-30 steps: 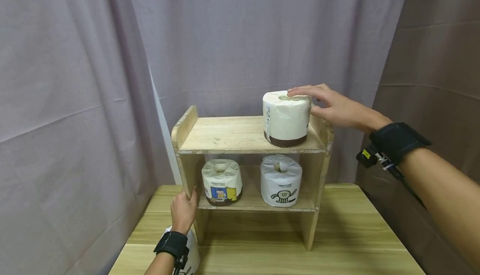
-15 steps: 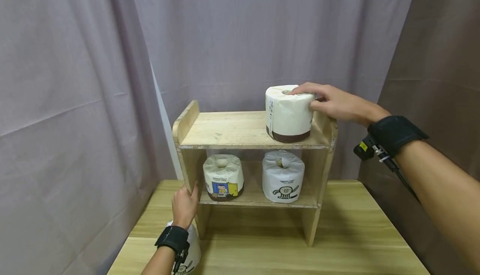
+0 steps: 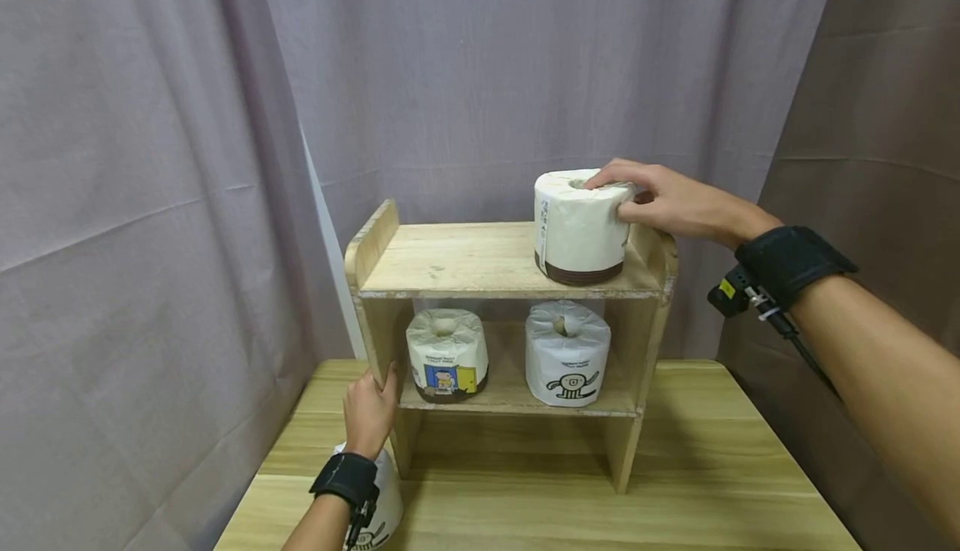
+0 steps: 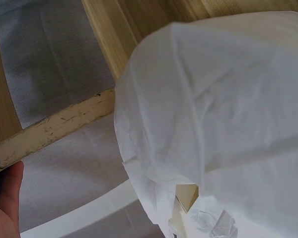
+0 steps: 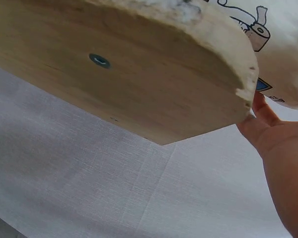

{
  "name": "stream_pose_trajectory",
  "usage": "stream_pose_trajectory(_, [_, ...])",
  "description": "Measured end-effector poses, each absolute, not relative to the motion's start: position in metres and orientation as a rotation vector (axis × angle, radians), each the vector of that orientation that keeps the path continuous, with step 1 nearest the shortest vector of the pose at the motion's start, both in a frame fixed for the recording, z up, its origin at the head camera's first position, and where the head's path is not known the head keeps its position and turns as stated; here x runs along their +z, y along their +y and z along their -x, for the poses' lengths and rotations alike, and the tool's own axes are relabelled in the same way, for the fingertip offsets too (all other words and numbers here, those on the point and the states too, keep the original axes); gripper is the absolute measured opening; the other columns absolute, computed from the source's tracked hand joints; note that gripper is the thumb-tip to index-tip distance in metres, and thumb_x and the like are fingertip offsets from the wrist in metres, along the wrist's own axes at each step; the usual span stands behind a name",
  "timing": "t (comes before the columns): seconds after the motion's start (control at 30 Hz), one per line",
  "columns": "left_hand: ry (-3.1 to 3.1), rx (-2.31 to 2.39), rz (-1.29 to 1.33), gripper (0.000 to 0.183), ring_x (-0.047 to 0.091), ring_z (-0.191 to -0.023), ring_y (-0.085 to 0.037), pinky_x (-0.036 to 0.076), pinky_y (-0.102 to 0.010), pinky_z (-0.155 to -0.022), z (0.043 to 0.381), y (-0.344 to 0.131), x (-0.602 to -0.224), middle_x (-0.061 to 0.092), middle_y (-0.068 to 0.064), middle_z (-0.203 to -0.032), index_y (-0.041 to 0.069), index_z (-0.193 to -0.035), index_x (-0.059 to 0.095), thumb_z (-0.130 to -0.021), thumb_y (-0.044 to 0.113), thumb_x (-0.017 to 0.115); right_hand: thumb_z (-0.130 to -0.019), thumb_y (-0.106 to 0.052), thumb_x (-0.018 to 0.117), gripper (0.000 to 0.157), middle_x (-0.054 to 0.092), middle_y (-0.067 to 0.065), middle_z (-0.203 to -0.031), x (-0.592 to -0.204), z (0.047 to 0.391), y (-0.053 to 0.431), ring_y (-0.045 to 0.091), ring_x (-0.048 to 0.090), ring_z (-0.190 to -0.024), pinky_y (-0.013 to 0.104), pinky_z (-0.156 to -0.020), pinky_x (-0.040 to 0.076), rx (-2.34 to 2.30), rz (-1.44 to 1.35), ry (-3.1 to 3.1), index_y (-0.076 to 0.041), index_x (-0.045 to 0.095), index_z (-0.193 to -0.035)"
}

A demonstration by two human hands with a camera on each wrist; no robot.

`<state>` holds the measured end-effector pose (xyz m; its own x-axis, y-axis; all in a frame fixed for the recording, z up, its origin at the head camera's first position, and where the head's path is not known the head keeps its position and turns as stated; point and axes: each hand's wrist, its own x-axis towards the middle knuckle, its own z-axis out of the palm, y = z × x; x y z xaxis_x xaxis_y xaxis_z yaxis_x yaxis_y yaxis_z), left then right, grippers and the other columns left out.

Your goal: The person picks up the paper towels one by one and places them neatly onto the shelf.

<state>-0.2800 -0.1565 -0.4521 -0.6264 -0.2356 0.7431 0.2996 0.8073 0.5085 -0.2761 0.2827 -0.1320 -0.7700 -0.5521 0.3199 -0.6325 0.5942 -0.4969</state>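
A small two-tier wooden shelf [image 3: 457, 259] stands on the table. On its top board, at the right end, sits a cream toilet paper roll [image 3: 577, 230] with a dark brown base band. My right hand [image 3: 667, 205] grips this roll, fingers bent over the top at the core hole and thumb against its side. At the lower left, my left hand [image 3: 367, 413] holds the edge of the shelf's left side panel, its thumb on the near face. A white toilet paper roll [image 4: 228, 99] fills much of the left wrist view, below that hand; my forearm partly hides it in the head view.
The shelf's lower board carries a cream roll with a blue and yellow picture [image 3: 447, 359] at left and a white roll with a cartoon figure [image 3: 567, 359] at right. Grey curtains [image 3: 480, 76] enclose the wood-grain table [image 3: 705, 451] behind and on both sides.
My right fingers, straighter over the roll's top a second ago, have bent down toward its core hole. The head view has shifted slightly. My left hand keeps its hold on the side panel.
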Motion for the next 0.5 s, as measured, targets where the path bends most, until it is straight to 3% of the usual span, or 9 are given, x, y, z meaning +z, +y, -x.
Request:
stream_pose_trajectory(0.2, [-2.118, -0.772, 0.049, 0.036, 0.045, -0.046, -0.021, 0.037, -0.042, -0.045, 0.28, -0.153, -0.456, 0.046, 0.002, -0.048, 0.016, -0.062, 0.049, -0.092, 0.031, 0.063, -0.095, -0.01, 0.051, 0.043, 0.05, -0.006, -0.131, -0.135, 0.273, 0.286, 0.017, 0.043, -0.111, 0.037, -0.087, 0.037, 0.907, -1.034, -2.646, -0.023, 0.054, -0.136])
stream_pose_trajectory(0.5, [-2.114, -0.79, 0.043, 0.029, 0.056, -0.051, -0.027, 0.041, -0.048, -0.049, 0.282, -0.149, -0.455, 0.059, -0.005, -0.056, 0.011, -0.07, 0.06, -0.091, 0.031, 0.064, -0.099, -0.016, 0.052, 0.04, 0.051, -0.006, -0.128, -0.135, 0.263, 0.284, 0.014, 0.042, -0.111, 0.033, -0.087, 0.037, 0.862, -1.052, -2.587, -0.023, 0.052, -0.139])
